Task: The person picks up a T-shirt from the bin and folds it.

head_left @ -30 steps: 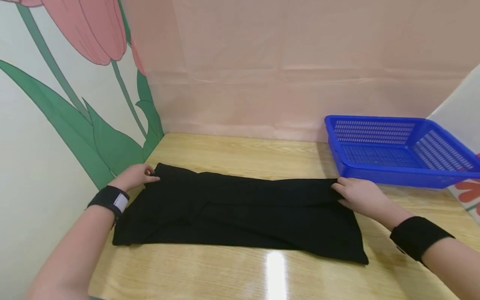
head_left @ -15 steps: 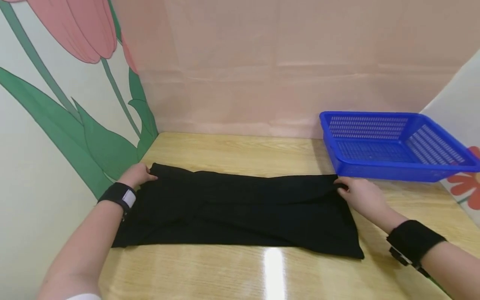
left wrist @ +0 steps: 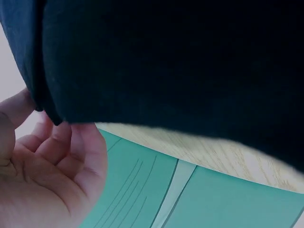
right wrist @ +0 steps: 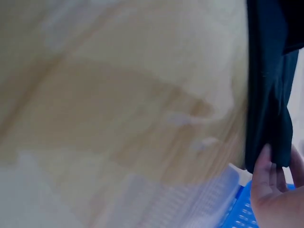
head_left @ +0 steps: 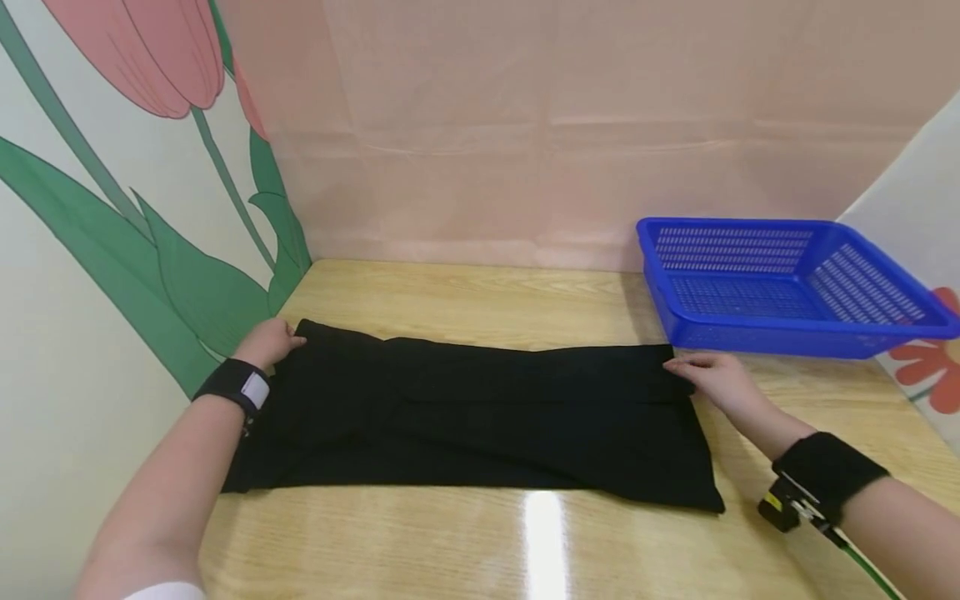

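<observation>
A black folded cloth, perhaps a garment, lies as a long strip across the wooden table, with soft creases and a fold line running along it. My left hand pinches its far left corner between thumb and fingers; the left wrist view shows the layered cloth edge at the fingertips. At the far right corner, my right hand pinches the cloth. In the right wrist view that cloth corner hangs down between the thumb and fingers. The cloth's near left corner is partly hidden by my left wrist.
A blue perforated plastic basket stands at the back right, just beyond my right hand. Wood-grain table shows in front of the cloth and behind it. A tulip-painted wall rises close by my left arm, and a pinkish sheet covers the back.
The view has shifted slightly, so the basket and wall sit a little further left. Both hands stay at the far corners; the right fingers have straightened somewhat and the cloth there lies flatter.
</observation>
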`<state>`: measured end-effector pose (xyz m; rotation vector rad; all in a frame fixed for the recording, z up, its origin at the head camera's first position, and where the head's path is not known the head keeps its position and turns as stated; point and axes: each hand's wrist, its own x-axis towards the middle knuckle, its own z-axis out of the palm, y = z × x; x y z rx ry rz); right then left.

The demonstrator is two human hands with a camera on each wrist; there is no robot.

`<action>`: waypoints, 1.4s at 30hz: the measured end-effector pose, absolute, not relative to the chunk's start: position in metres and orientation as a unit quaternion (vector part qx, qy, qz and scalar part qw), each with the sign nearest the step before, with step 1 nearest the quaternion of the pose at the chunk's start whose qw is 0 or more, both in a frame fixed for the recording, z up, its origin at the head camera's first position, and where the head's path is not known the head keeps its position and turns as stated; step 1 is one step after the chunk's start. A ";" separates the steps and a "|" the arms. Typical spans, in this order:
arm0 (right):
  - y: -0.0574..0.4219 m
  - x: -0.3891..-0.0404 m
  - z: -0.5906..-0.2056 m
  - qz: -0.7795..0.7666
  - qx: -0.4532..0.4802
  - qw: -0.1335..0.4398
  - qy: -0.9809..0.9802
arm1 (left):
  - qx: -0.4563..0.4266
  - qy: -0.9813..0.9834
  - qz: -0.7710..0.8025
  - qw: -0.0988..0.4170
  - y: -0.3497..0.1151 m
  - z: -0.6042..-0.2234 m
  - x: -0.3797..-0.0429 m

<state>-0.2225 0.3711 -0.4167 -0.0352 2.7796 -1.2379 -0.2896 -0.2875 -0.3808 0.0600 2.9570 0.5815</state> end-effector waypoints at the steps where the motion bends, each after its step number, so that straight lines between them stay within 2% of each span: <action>1: 0.372 -0.223 -0.417 -0.414 -0.010 0.061 0.908 | 0.018 0.979 0.196 0.059 -0.287 -0.381 -0.290; 6: 0.373 -0.228 -0.420 -0.472 -0.009 0.120 0.873 | 0.008 0.975 0.220 0.034 -0.288 -0.382 -0.295; 14: 0.374 -0.232 -0.420 -0.451 0.011 0.070 0.890 | -0.008 0.975 0.220 0.017 -0.289 -0.386 -0.302; 21: 0.372 -0.235 -0.420 -0.364 -0.030 0.073 0.928 | 0.004 0.985 0.170 0.011 -0.290 -0.391 -0.303; 28: 0.363 -0.229 -0.420 -0.137 -0.133 0.015 0.981 | -0.003 0.997 0.079 0.018 -0.278 -0.387 -0.298; 32: 0.346 -0.216 -0.411 -0.029 -0.184 -0.059 0.981 | 0.020 1.000 0.010 -0.015 -0.259 -0.383 -0.289; 35: 0.332 -0.211 -0.404 -0.020 -0.230 -0.086 0.969 | 0.057 0.997 -0.038 -0.039 -0.240 -0.379 -0.279; 42: 0.317 -0.203 -0.407 -0.058 -0.309 0.007 0.949 | 0.065 0.996 -0.066 0.002 -0.184 -0.377 -0.239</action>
